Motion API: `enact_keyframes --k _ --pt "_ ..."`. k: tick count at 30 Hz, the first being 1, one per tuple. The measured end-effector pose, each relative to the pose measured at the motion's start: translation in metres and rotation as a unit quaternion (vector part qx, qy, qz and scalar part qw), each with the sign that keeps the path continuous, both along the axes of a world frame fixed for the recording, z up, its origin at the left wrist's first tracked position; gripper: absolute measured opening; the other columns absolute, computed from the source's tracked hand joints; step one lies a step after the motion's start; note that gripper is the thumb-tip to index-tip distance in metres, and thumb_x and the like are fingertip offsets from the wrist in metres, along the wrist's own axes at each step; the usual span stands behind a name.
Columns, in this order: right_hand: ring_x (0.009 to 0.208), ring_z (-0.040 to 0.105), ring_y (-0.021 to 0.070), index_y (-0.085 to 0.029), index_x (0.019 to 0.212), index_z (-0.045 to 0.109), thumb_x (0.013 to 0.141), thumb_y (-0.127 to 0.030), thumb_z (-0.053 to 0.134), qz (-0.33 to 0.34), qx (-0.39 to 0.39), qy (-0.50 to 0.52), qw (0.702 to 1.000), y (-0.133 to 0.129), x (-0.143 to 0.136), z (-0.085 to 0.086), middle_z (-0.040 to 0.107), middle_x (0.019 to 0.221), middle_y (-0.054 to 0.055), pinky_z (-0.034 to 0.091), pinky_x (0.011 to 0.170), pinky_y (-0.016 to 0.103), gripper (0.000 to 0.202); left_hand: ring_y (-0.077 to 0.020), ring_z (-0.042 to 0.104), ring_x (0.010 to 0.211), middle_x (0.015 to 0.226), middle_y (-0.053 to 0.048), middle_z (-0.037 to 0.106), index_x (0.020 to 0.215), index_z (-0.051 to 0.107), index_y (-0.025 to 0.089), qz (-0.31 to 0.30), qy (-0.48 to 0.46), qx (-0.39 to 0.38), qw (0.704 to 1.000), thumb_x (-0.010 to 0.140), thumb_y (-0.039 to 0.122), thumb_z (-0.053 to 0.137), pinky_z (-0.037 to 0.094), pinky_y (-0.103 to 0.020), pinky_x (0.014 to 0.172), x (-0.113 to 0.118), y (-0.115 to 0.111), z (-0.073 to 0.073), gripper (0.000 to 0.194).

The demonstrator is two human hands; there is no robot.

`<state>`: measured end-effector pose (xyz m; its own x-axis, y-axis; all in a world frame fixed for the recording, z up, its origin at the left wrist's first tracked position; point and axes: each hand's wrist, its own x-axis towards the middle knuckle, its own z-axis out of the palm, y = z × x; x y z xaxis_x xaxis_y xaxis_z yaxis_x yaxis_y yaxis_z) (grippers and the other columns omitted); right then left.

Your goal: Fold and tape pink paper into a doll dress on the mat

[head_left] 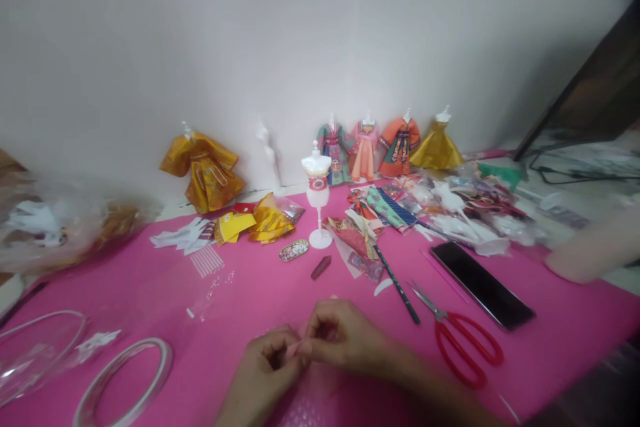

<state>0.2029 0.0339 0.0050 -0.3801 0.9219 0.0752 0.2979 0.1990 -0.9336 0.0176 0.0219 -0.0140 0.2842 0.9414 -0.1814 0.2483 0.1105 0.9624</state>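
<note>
From the head camera I saw a pink-topped table (pixel 210 360) against a pale wall, with two bare hands low in the middle, close to the near edge of the view. The left hand (pixel 270 363) was curled, its thumb and fingers pinched on a small pink piece (pixel 295 349); the right hand (pixel 345 339) met it from the other side, also closed in a pinch on that piece. The piece sat between the fingertips, above the table, mostly covered, so I could not make out its full shape. Straight ahead of the hands lay a dark red pointed strip (pixel 321 267) and a speckled oval (pixel 294 251), and just behind them stood a white mannequin (pixel 318 197) on a round base, a red band around its middle. To the right of the hands I saw a dark pencil (pixel 397 285), red-handled scissors (pixel 440 315) lying with the blades apart, and a black phone (pixel 483 285). A white ring-shaped roll (pixel 164 367) lay at the lower left. Along the wall stood a gold robe (pixel 213 170) on a form, a bare white form (pixel 271 155), and, farther right, four small dressed forms (pixel 367 150) in green, pink, orange and gold.
</note>
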Motion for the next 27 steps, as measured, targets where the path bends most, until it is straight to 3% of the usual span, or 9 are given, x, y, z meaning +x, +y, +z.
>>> enact_keyframes --k 5,12,16,27 --pt "0.065 0.055 0.0106 -0.017 0.072 0.068 0.075 -0.021 0.070 0.009 0.002 -0.013 1.000 -0.001 0.001 0.003 0.062 0.071 -0.003 0.039 0.059 0.020 0.005 -0.0115 0.034 0.058 0.062 0.005 0.038 0.056 0.040 0.019 -0.015 -0.017 -0.004 1.000 0.076 0.053 0.067 0.026 -0.023 0.052 0.000 -0.001 0.002 0.048" --pt "0.062 0.055 0.0106 -0.017 0.072 0.067 0.078 -0.028 0.070 0.014 -0.008 0.002 1.000 -0.001 0.003 0.009 0.061 0.068 -0.003 0.040 0.058 0.021 0.013 -0.0115 0.035 0.058 0.061 0.004 0.041 0.060 0.052 0.017 0.009 -0.021 -0.017 1.000 0.075 0.057 0.068 0.025 -0.024 0.052 0.001 -0.003 0.006 0.045" --pt "0.064 0.055 0.0108 -0.017 0.072 0.067 0.074 -0.023 0.072 0.019 -0.011 0.000 1.000 -0.003 0.001 0.010 0.061 0.069 -0.003 0.040 0.059 0.021 0.008 -0.0125 0.041 0.061 0.065 0.003 0.047 0.060 0.055 0.017 0.005 -0.025 -0.020 0.999 0.075 0.053 0.069 0.029 -0.023 0.053 0.000 -0.003 0.006 0.042" --pt "0.061 0.052 0.0108 -0.016 0.068 0.063 0.075 -0.025 0.071 0.041 -0.060 0.034 0.997 -0.002 0.004 0.015 0.060 0.067 -0.002 0.038 0.056 0.021 0.014 -0.0106 0.034 0.056 0.061 0.005 0.041 0.057 0.050 0.017 0.024 -0.026 -0.035 0.999 0.070 0.058 0.072 0.023 -0.024 0.052 0.006 -0.007 0.014 0.048"
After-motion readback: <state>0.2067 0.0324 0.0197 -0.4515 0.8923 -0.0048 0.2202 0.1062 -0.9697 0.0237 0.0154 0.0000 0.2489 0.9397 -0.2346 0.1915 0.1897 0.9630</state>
